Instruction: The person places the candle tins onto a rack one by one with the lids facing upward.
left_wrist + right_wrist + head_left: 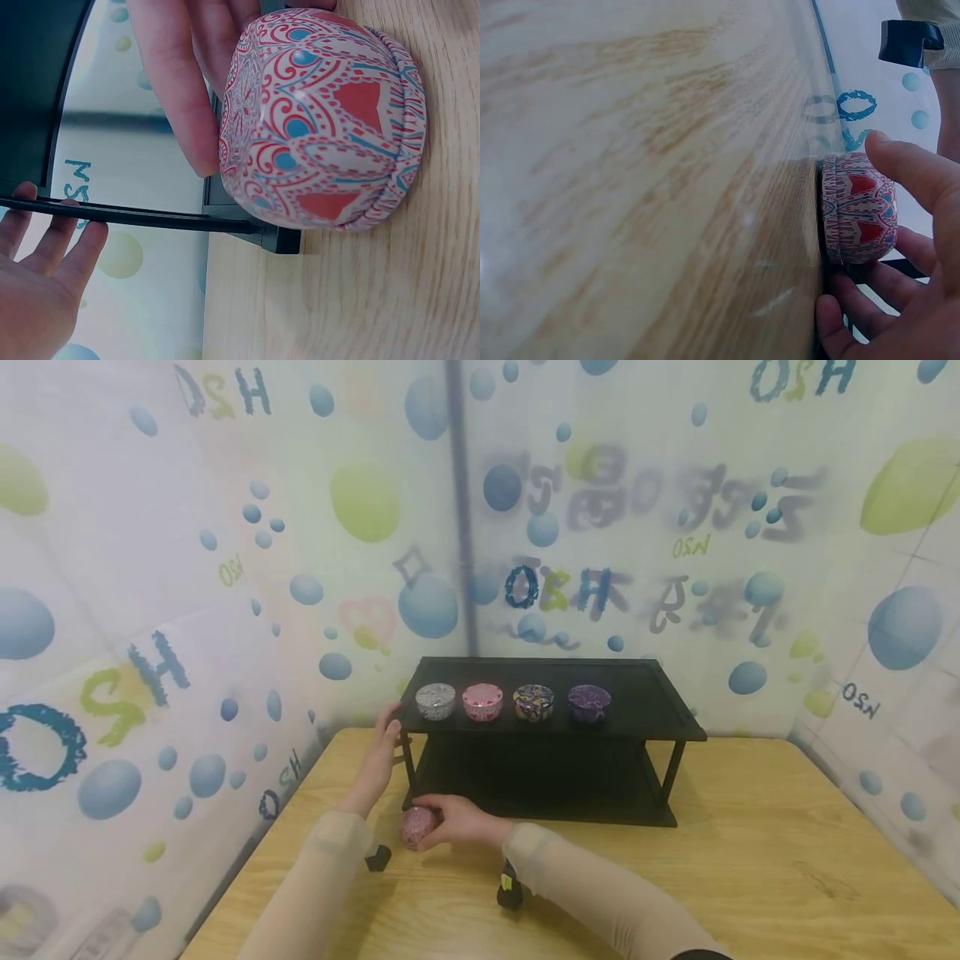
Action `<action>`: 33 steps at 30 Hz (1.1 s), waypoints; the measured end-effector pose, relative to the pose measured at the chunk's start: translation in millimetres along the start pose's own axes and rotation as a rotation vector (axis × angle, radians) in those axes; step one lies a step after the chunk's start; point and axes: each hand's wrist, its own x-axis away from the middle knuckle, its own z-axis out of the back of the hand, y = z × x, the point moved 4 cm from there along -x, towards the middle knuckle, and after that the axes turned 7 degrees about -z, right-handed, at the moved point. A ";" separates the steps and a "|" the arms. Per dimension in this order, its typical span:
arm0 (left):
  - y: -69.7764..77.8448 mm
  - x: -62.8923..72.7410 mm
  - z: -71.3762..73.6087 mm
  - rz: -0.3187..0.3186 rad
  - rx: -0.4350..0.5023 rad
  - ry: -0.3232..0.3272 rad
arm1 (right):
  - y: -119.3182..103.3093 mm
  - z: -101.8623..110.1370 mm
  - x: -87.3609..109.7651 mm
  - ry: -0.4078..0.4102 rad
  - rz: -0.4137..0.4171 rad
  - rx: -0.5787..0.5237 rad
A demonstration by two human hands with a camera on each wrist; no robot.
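A small round tin (417, 828) with a red, white and blue pattern is at the tabletop, by the front left foot of a black two-tier rack (540, 672). My right hand (459, 820) holds the tin, its thumb on one side and fingers on the other. The left wrist view shows the patterned tin (322, 124) close up, rolled rim towards the table. My left hand (381, 747) grips the rack's left side, and fingertips (90, 232) lie on its post. Four-sided top tier carries several tins in a row, among them a silver tin (436, 702) and a purple tin (589, 703).
Between the silver and purple tins stand a pink tin (482, 702) and a dark multicoloured tin (533, 702). The rack's lower tier (532, 777) is black. Wood-grain table (750, 852) extends around it, and a patterned curtain (360, 593) hangs behind and at the sides.
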 end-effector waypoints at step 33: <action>0.4 0.4 -1.3 -0.015 0.013 0.009 | 3.4 1.5 -4.7 0.090 0.010 0.049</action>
